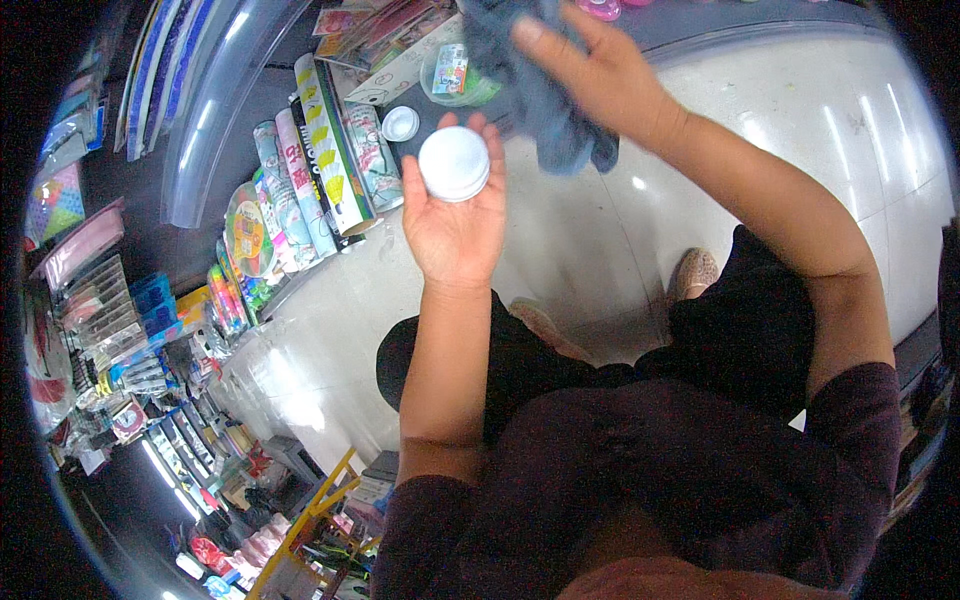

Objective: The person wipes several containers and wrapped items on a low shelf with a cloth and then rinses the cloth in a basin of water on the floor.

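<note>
A round white lidded jar (454,163) rests in my left hand (456,225), palm up with the fingers behind it. In my right hand (600,75) is a crumpled blue-grey cloth (559,127), hanging down in front of the low shelf; it is slightly blurred. Just beyond my left fingertips a smaller round white container (400,124) stands on the dark shelf. Behind it sits a clear plastic tub (442,71) with a printed label and something green inside, partly hidden by the cloth.
Patterned rolls (289,187) and a shuttlecock tube (326,150) lie left of the white containers. A white box (405,64) with packets stands behind. Packed goods line the shelves at left. My shoes (696,271) are on the tiled floor (585,217); a yellow metal frame (307,517) stands lower left.
</note>
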A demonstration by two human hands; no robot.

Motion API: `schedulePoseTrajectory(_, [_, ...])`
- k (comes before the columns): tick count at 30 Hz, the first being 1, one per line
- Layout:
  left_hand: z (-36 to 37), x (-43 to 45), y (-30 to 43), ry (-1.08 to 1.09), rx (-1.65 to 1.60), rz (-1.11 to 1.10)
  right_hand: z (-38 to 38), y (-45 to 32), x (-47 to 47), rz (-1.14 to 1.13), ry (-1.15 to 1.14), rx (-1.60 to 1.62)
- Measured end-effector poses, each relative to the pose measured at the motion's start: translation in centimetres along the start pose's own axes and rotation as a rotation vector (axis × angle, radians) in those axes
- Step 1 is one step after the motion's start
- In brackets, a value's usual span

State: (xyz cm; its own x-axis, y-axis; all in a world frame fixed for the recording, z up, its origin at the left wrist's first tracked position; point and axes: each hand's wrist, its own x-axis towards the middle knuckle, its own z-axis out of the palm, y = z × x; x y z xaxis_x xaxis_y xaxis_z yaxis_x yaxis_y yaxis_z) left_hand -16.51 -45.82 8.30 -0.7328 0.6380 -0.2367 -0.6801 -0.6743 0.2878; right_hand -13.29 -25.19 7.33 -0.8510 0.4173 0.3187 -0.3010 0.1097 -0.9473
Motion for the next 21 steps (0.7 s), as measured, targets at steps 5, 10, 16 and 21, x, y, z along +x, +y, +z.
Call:
schedulePoseTrajectory(5, [0.9, 0.2, -2.6, 0.045, 0.154, 0.022, 2.2, -0.4, -3.2, -0.636, -0.311, -0.627])
schedulePoseTrajectory(10, [0.2, 0.0, -4.9, 0.121, 0.349, -0.027, 1.9, 1.1, -3.0, -0.294, -0.316, -0.655])
schedulePoseTrajectory(16, [-0.9, 0.6, -3.5, 0.117, 0.301, -0.061, 0.6, 3.3, -1.6, 0.160, -0.068, -0.099])
schedulePoseTrajectory(21, [-1.0, 1.6, -3.3, 0.266, 0.405, 0.052, 0.6, 0.9, -2.0, -0.433, -0.199, -0.481])
